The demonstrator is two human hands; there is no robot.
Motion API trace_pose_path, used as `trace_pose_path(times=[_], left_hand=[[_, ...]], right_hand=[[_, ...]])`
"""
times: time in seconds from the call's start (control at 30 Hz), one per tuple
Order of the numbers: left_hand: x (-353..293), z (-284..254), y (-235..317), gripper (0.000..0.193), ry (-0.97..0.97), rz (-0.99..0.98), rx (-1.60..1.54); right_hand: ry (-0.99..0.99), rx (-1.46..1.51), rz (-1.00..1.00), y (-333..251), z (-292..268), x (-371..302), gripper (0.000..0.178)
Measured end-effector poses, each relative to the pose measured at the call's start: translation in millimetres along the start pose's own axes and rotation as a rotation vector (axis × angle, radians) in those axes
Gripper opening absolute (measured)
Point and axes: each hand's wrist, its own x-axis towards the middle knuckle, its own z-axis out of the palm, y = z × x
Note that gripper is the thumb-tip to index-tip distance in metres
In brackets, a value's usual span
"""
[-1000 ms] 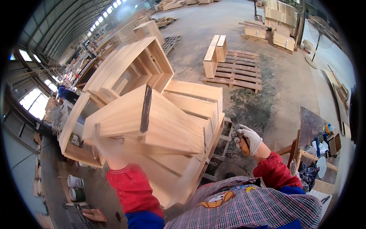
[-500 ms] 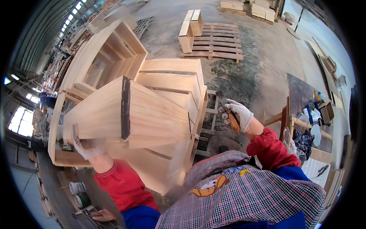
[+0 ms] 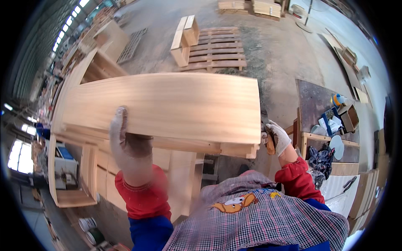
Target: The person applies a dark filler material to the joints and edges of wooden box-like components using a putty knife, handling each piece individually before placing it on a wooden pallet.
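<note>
A long box of pale wood (image 3: 180, 106), drawer-like in shape, is held up across the middle with one broad side facing up. My left hand (image 3: 127, 136), in a whitish glove and slightly blurred, grips its near edge left of centre, thumb laid over the broad side. Just beyond the box's right end is my gloved right hand (image 3: 281, 139). Its fingers are closed round the wooden handle of a scraper (image 3: 270, 144); the dark blade is partly hidden near the box's end. Below the held box lie more pale wooden boxes (image 3: 180, 167).
A large open wooden frame (image 3: 52, 167) stands at left. At right is a workbench (image 3: 312, 100) with a cardboard box (image 3: 349, 118) and a dark plastic bag (image 3: 321, 157). Ahead, a slatted pallet (image 3: 217, 50) carries wooden boxes (image 3: 181, 44). Buckets (image 3: 93, 235) stand lower left.
The held box has turned from a slant with its dark-edged end showing to lying crosswise, broad side up. My left hand has moved right and up; the right hand has shifted slightly right and down.
</note>
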Motion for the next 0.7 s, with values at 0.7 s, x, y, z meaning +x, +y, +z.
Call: trace_pose_path(times=[0.7], left_hand=[[417,-29,-311,0.039,0.14,-0.568,0.21]], right_hand=[[0.274,0.077,-0.215,-259,-62,217,0.044]])
